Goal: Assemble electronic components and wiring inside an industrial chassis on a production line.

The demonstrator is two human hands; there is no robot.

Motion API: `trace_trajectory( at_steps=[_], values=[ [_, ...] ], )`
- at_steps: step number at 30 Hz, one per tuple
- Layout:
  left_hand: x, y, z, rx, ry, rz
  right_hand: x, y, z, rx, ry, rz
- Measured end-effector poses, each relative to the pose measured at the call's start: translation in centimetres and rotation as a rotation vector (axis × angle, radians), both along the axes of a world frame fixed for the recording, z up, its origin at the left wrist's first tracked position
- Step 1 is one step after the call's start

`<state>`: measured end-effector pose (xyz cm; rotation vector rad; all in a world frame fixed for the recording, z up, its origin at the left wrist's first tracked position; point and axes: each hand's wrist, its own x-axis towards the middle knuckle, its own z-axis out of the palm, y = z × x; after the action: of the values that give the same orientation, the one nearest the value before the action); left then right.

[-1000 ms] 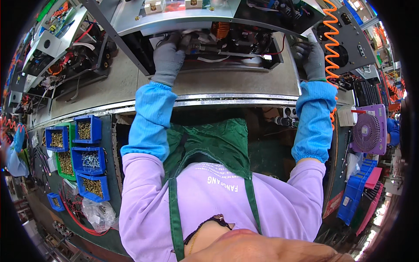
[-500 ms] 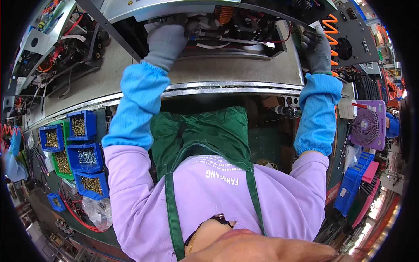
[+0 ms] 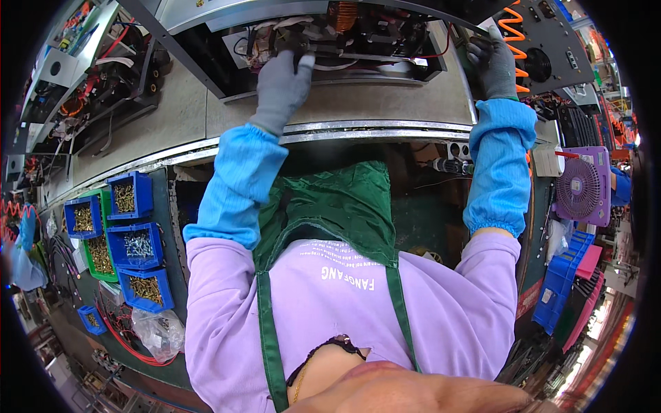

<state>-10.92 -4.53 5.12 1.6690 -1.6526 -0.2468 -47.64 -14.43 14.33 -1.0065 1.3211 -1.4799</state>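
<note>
My left hand [image 3: 282, 88], in a grey glove, is at the open front of a dark metal cabinet [image 3: 227, 20]. Its thumb stands apart from the fingers, which reach toward a bundle of wires [image 3: 265, 41]; the fingertips are partly hidden there. Inside, to the right, sit a copper coil [image 3: 342, 18] and dark components. My right hand [image 3: 497, 65], gloved too, is at the cabinet's right corner with its fingers bent round the edge. An orange coiled hose [image 3: 513, 41] hangs just beside it.
Blue bins [image 3: 141, 244] of screws stand at left near a clear plastic bag [image 3: 158, 334]. Another opened unit [image 3: 103, 82] is at far left. To the right are a panel with a round fan opening [image 3: 537, 63], a purple fan [image 3: 582, 186] and a blue crate [image 3: 554, 289].
My left hand has drawn back out of the cabinet, toward me and slightly right, uncovering the wires. My right hand stays at the corner, with only a small shift.
</note>
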Motion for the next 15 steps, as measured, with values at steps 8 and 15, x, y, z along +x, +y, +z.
trace_trajectory(
  at_steps=[8, 15],
  values=[
    [-2.2, -4.2, -2.3, -0.119, 0.178, 0.063, -0.1, 0.2, 0.0, -0.004, -0.004, 0.02],
    [-3.2, -6.0, -3.4, -0.267, -0.468, -0.024, 0.4, -0.1, 0.0, -0.026, -0.143, 0.035]
  ],
)
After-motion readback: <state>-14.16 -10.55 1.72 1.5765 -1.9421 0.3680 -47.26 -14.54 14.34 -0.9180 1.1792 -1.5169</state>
